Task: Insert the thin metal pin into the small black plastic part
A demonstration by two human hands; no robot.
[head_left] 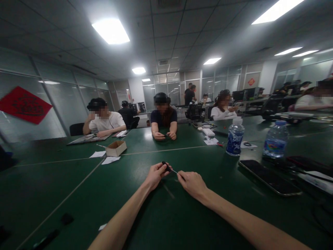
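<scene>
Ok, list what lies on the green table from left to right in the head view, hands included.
Small open cardboard box → left hand, its grip pinching a small black part → right hand on a thin wire → blue-labelled plastic water bottle → second clear water bottle with blue cap.

The little part (165, 166) in the left hand (156, 175) is black. The desk (145, 208) under both hands is dark green. Past the right hand (191, 183) stand two clear bottles (235, 137) with blue labels, and a black phone (269, 177) lies nearer.
</scene>
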